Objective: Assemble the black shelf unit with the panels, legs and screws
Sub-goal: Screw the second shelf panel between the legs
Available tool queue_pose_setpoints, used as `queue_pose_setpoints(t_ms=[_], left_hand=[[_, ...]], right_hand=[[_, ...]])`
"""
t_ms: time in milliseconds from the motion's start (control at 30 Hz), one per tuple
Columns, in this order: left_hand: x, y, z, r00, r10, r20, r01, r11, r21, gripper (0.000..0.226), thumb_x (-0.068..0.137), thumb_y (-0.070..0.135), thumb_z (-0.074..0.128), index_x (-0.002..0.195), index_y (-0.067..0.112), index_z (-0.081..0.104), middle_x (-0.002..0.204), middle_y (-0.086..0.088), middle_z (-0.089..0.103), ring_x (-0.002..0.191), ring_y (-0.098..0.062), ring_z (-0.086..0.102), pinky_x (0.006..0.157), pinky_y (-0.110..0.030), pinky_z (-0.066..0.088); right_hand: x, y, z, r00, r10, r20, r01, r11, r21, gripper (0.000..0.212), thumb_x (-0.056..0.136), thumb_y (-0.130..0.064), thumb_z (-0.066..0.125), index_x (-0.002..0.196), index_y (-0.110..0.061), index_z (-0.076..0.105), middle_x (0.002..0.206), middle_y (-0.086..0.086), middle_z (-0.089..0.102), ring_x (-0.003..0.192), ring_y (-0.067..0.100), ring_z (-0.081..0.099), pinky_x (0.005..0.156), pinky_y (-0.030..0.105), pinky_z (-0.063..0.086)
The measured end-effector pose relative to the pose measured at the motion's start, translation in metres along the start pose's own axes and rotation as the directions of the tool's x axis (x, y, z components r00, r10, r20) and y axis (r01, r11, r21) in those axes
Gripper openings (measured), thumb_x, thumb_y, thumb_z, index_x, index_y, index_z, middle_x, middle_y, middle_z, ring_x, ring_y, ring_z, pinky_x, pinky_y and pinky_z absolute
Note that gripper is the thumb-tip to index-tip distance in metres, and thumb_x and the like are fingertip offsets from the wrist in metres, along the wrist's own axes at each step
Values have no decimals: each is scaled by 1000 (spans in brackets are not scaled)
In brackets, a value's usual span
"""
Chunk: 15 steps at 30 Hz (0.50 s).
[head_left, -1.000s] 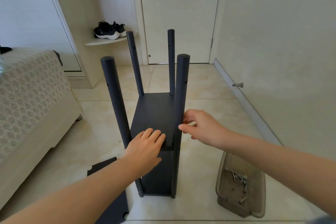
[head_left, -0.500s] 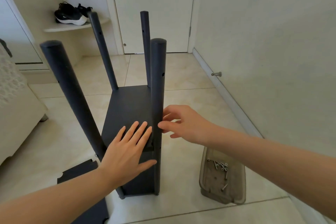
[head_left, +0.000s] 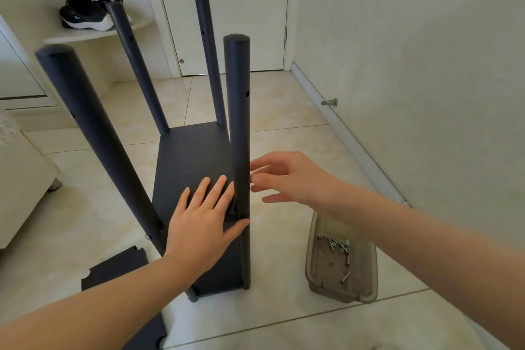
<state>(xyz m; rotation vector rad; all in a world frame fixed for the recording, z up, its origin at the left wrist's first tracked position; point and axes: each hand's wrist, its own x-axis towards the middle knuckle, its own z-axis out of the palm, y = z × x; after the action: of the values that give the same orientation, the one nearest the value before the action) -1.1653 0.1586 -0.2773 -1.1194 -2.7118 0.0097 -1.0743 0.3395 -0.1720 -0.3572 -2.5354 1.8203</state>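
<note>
While your left hand [head_left: 203, 224] lay flat on the matte black shelf unit [head_left: 193, 162] at frame centre, its four legs [head_left: 237, 122] rose upright; your right hand [head_left: 287, 179] hovered open, holding nothing.

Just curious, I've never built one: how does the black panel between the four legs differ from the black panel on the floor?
The fitted panel sits raised between the legs; the loose panel lies flat on the floor. The left hand presses flat on the fitted panel; no hand is on the loose panel. The loose panel shows notched corners; the fitted panel's corners meet the legs. Both are flat and black.
</note>
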Motion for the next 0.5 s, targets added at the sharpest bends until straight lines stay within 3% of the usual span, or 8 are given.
queue_pose_setpoints(t_ms=[133,233,300,400,500], left_hand=[[0,0,0,1000,7,-18,-7,1000,-1,81,93,75,13,149,26,46,154,2,44,144,-27,37,116,-50,31],[0,1,-2,1000,10,-19,-10,1000,-3,80,92,74,17,148,25,46,154,1,43,145,-27,37,116,-52,33],[1,2,-2,1000,12,-21,-12,1000,5,81,92,74,16,148,25,47,154,1,44,145,-28,38,116,-52,33],[0,2,-2,1000,21,-14,-20,1000,21,80,93,72,18,148,23,47,153,0,45,144,-29,38,115,-52,33],[0,1,-2,1000,25,-10,-25,999,32,78,93,71,20,149,23,46,154,0,44,145,-28,36,117,-52,32]], right_hand=[[5,50,-12,979,190,-70,-186,980,66,22,92,-17,66,114,-18,65,107,3,71,95,12,71,82,31,60],[4,101,-15,925,369,-90,-349,919,183,17,92,-12,66,109,-10,66,106,10,71,95,19,71,85,37,59],[3,132,-16,888,449,-99,-427,885,182,16,93,-11,63,109,-8,64,105,12,70,95,22,70,81,34,60],[2,180,-19,846,505,-171,-510,860,14,16,94,-15,63,106,-5,66,90,9,70,84,24,68,74,31,57],[-1,214,-18,809,547,-216,-585,787,-194,21,96,-23,59,88,-5,67,67,6,55,60,18,52,59,30,43]])
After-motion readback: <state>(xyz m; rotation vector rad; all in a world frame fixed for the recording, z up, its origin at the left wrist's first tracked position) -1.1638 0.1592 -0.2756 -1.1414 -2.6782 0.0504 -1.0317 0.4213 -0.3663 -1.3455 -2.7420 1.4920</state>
